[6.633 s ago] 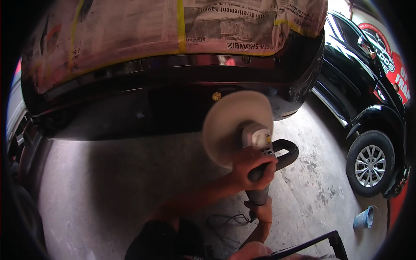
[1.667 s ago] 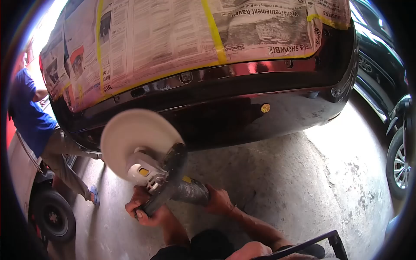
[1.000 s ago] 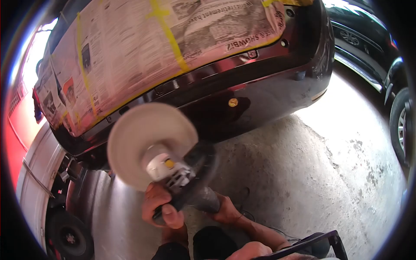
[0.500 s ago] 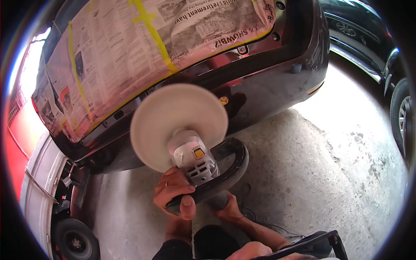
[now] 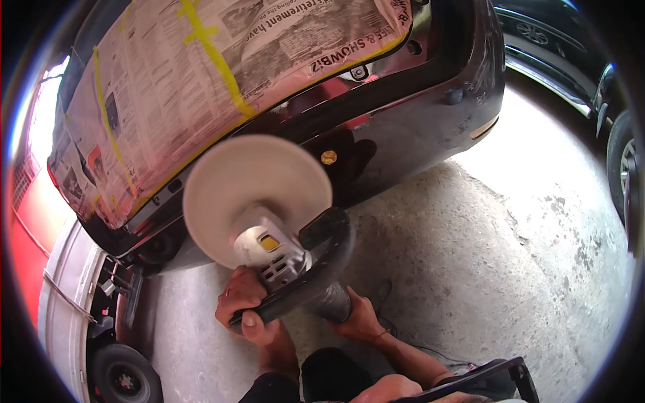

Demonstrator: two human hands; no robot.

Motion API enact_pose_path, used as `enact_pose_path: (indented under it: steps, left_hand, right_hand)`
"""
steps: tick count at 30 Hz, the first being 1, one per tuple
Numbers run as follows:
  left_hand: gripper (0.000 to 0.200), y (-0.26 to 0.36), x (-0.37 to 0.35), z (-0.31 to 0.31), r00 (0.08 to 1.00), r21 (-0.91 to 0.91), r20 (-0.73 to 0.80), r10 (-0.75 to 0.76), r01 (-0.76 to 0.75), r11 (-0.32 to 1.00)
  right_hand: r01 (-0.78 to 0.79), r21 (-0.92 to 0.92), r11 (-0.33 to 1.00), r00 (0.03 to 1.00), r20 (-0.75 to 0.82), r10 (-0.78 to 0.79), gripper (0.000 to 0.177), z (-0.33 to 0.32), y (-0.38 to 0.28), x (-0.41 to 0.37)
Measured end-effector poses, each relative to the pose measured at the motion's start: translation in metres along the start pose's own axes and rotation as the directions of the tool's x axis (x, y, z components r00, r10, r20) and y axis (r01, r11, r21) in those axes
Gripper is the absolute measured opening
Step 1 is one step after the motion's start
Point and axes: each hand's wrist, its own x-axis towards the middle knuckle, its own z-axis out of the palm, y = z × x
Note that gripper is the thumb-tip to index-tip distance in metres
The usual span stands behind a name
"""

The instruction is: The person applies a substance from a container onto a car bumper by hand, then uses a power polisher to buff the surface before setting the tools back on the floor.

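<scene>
A polisher (image 5: pixel 272 252) with a grey metal head and a black loop handle (image 5: pixel 332 252) is in both my hands. My left hand (image 5: pixel 245 305) is closed around the left side of the loop, thumb on top. Further back, my right hand (image 5: pixel 361 316) wraps the dark rear grip. The wide cream pad (image 5: pixel 252 178) at the front looks smooth and smeared, as if turning. It overlaps the dark rear bumper (image 5: pixel 403 144) of a car in this view. Newspaper sheets (image 5: pixel 161 87) held by yellow tape (image 5: pixel 225 74) cover the panel above that bumper.
A dark car (image 5: pixel 557 50) stands at the right, its wheel (image 5: pixel 621 168) at the edge of view. At lower left are a tyre (image 5: pixel 124 379) and a pale panel (image 5: pixel 64 302). A cord (image 5: pixel 430 350) lies on the concrete floor (image 5: pixel 457 269) behind my right hand.
The polisher and both hands have shifted left in view, with the loop handle swinging left too. The bumper and newspaper also sit slightly further left. Both grips are unchanged.
</scene>
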Motion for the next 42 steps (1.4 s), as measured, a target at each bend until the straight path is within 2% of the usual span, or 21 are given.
enact_pose_path:
  steps: [4, 7, 8, 10, 12, 14, 16, 19, 21, 22, 23, 25, 26, 28, 32, 35, 37, 38, 40, 41, 42]
  left_hand:
    - [0.033, 0.007, 0.009, 0.015, 0.999, 0.018, 0.022, -0.043, 0.043, 0.999]
    - [0.034, 0.011, 0.006, 0.022, 0.999, 0.068, 0.019, -0.038, 0.037, 0.997]
    - [0.033, 0.014, 0.003, 0.022, 0.999, 0.143, 0.022, -0.025, 0.022, 0.99]
    - [0.032, 0.022, -0.006, 0.02, 1.0, 0.215, 0.028, -0.012, 0.006, 0.977]
    - [0.027, 0.03, -0.012, 0.021, 0.997, 0.287, -0.034, -0.071, 0.078, 0.955]
    - [0.027, 0.036, -0.011, 0.032, 0.991, 0.273, -0.084, -0.107, 0.127, 0.954]
    - [0.027, 0.04, -0.009, 0.046, 0.982, 0.257, -0.131, -0.135, 0.165, 0.952]
    - [0.027, 0.039, -0.007, 0.07, 0.978, 0.284, -0.16, -0.133, 0.175, 0.943]
    - [0.027, 0.041, 0.0, 0.088, 0.972, 0.199, -0.106, -0.21, 0.228, 0.953]
    - [0.025, 0.032, 0.005, 0.088, 0.985, 0.009, 0.025, -0.17, 0.17, 0.985]
    - [0.025, 0.03, 0.006, 0.096, 0.984, 0.005, 0.019, -0.175, 0.175, 0.985]
    - [0.023, 0.03, 0.014, 0.119, 0.988, -0.019, 0.059, -0.142, 0.143, 0.99]
    - [0.023, 0.03, 0.012, 0.125, 0.989, -0.018, 0.053, -0.14, 0.141, 0.99]
    - [0.021, 0.028, 0.009, 0.133, 0.983, 0.061, 0.152, -0.102, 0.093, 0.994]
    - [0.021, 0.037, 0.004, 0.163, 0.98, 0.128, 0.154, -0.125, 0.105, 0.986]
    - [0.021, 0.03, 0.005, 0.185, 0.98, 0.016, 0.129, -0.152, 0.151, 0.988]
    - [0.018, 0.019, 0.004, 0.196, 0.981, -0.118, 0.141, -0.132, 0.149, 0.982]
    - [0.018, 0.008, 0.005, 0.201, 0.983, -0.121, 0.125, -0.135, 0.15, 0.981]
    - [0.017, -0.014, 0.006, 0.213, 0.981, -0.361, 0.167, -0.103, 0.158, 0.919]
    - [0.017, -0.016, 0.003, 0.218, 0.982, -0.367, 0.158, -0.101, 0.154, 0.917]
    - [0.017, -0.019, 0.002, 0.224, 0.96, -0.413, 0.228, -0.164, 0.248, 0.876]
  right_hand:
    - [0.004, 0.129, 0.992, 0.998, -0.066, 0.004, 0.053, 0.002, -0.001, -0.001]
    - [0.015, 0.171, 0.985, 1.0, -0.027, -0.01, 0.055, -0.001, 0.01, -0.002]
    - [0.019, 0.173, 0.985, 0.999, -0.034, -0.013, 0.055, -0.008, 0.011, -0.001]
    - [-0.019, 0.111, 0.994, 0.992, 0.128, 0.005, 0.056, -0.028, 0.01, -0.003]
    - [-0.029, 0.046, 0.999, 0.986, 0.166, 0.021, 0.058, -0.058, -0.017, -0.001]
    - [-0.032, -0.018, 0.999, 0.978, 0.205, 0.035, 0.059, -0.085, -0.034, -0.003]
    - [-0.022, -0.159, 0.987, 0.989, 0.14, 0.044, 0.061, -0.108, -0.04, -0.009]
    - [-0.043, -0.214, 0.976, 0.998, 0.027, 0.05, 0.058, -0.132, -0.046, -0.022]
    - [-0.069, -0.224, 0.972, 0.998, -0.009, 0.069, 0.057, -0.144, -0.052, -0.03]
    - [-0.1, -0.226, 0.969, 0.995, -0.044, 0.092, 0.056, -0.149, -0.053, -0.034]
    - [-0.104, -0.233, 0.967, 0.994, -0.044, 0.097, 0.056, -0.153, -0.053, -0.037]
    - [-0.083, -0.054, 0.995, 0.993, -0.084, 0.078, 0.057, -0.159, -0.054, -0.042]
    - [-0.081, -0.059, 0.995, 0.994, -0.081, 0.076, 0.057, -0.164, -0.055, -0.044]
    - [-0.186, -0.017, 0.982, 0.979, -0.085, 0.184, 0.057, -0.178, -0.058, -0.048]
    - [-0.228, -0.031, 0.973, 0.973, -0.033, 0.227, 0.057, -0.201, -0.03, -0.057]
    - [-0.327, 0.03, 0.945, 0.943, -0.056, 0.328, 0.053, -0.205, -0.03, -0.06]
    - [-0.214, 0.036, 0.976, 0.948, -0.232, 0.217, 0.05, -0.2, -0.025, -0.057]
    - [-0.216, 0.02, 0.976, 0.949, -0.229, 0.215, 0.05, -0.195, -0.022, -0.055]
    - [-0.192, -0.034, 0.981, 0.838, -0.527, 0.146, 0.049, -0.184, -0.007, -0.047]
    - [-0.191, -0.045, 0.98, 0.837, -0.529, 0.139, 0.049, -0.18, 0.006, -0.043]
    - [-0.154, -0.065, 0.986, 0.783, -0.617, 0.081, 0.04, -0.176, 0.02, -0.038]
